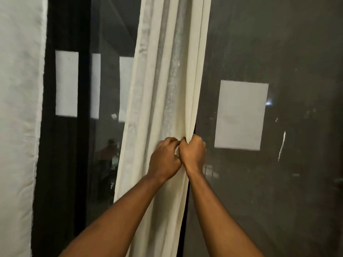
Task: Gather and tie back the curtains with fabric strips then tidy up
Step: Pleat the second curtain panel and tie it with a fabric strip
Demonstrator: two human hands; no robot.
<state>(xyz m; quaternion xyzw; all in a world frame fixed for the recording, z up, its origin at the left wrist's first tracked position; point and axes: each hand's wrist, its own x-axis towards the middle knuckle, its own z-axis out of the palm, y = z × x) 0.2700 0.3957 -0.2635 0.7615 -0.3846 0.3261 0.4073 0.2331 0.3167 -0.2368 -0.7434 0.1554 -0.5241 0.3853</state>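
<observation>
A cream curtain [167, 80] hangs in bunched vertical folds down the middle of the view, in front of a dark glass door. My left hand [163, 158] grips the folds from the left side at about waist height of the drape. My right hand [193, 153] grips the curtain's right edge, knuckles touching the left hand. Both sets of fingers are curled into the cloth. No fabric strip is visible.
A second pale curtain [18, 108] hangs along the left edge. Dark glass panels with a black frame [61, 164] stand between the two curtains. A white rectangular sheet [241, 115] is stuck on the mesh-covered pane at right, and similar white patches [66, 84] show at left.
</observation>
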